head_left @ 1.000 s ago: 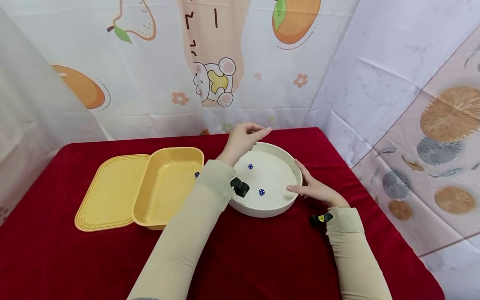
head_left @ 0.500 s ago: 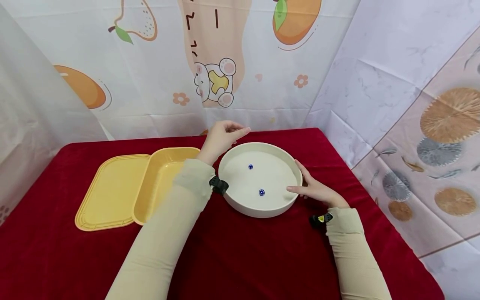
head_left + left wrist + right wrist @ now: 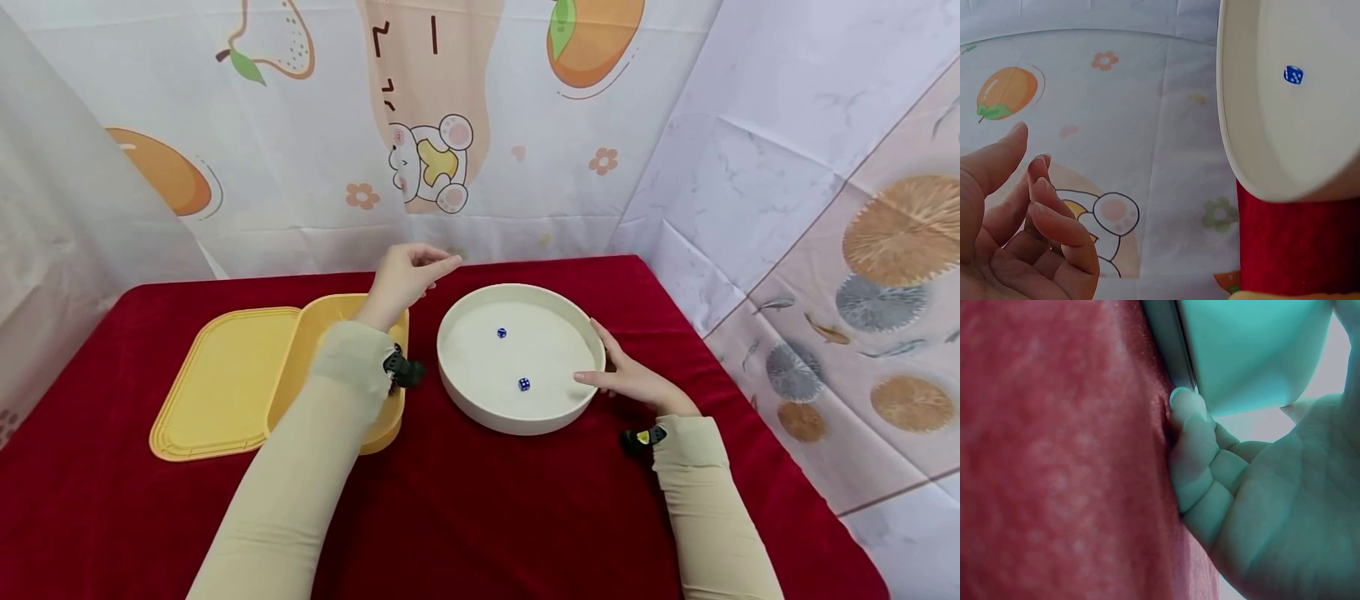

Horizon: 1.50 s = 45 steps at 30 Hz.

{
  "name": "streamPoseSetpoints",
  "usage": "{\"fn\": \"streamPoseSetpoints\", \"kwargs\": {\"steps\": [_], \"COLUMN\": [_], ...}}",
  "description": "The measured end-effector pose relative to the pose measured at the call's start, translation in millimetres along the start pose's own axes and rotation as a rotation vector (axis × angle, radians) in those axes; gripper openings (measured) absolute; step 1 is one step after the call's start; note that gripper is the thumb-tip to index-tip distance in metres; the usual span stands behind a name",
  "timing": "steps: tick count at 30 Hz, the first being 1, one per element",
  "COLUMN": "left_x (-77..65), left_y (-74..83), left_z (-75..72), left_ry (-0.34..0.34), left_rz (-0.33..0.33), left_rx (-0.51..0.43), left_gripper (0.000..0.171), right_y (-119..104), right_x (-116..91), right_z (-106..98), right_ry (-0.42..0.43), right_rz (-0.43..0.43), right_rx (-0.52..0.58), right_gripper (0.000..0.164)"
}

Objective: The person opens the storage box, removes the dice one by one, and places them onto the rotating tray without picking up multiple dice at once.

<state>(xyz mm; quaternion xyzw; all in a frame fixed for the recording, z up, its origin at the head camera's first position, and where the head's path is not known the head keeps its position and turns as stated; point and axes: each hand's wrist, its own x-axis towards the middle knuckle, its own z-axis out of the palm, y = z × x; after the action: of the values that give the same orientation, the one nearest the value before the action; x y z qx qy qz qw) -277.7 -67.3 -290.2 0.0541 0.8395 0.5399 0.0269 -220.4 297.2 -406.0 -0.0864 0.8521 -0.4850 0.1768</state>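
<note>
My left hand (image 3: 408, 279) hovers above the back right corner of the yellow box (image 3: 390, 433), its fingers loosely bent. In the left wrist view nothing shows between its thumb and fingertips. With the thumb over the rim and the fingers outside, my right hand (image 3: 633, 379) holds the right side of a round cream tray (image 3: 555, 350). Two blue dice with white pips lie on the tray's floor: one die (image 3: 502, 332) towards the back, the other die (image 3: 524, 384) nearer the front. Most of the box's inside is hidden by the left forearm.
A flat yellow lid (image 3: 225, 383) lies left of the box, partly under its edge. Red cloth (image 3: 480, 517) covers the table. Printed curtains (image 3: 300, 167) hang behind and to the right. A small black camera (image 3: 403, 368) sits on the left wrist.
My left hand has moved left, from over the round tray to over the yellow box. The right hand, the tray and the two dice in it stay put.
</note>
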Motion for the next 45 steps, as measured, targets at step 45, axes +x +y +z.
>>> {"fn": "streamPoseSetpoints", "kwargs": {"steps": [45], "left_x": [-4.6], "left_y": [-111.0], "left_z": [-50.7], "left_ry": [-0.158], "left_rz": [-0.253], "left_rx": [0.058], "left_gripper": [0.043], "right_y": [2], "right_x": [1], "right_z": [1], "right_ry": [0.003], "right_rz": [-0.003], "right_rx": [-0.009], "right_gripper": [0.102]}}
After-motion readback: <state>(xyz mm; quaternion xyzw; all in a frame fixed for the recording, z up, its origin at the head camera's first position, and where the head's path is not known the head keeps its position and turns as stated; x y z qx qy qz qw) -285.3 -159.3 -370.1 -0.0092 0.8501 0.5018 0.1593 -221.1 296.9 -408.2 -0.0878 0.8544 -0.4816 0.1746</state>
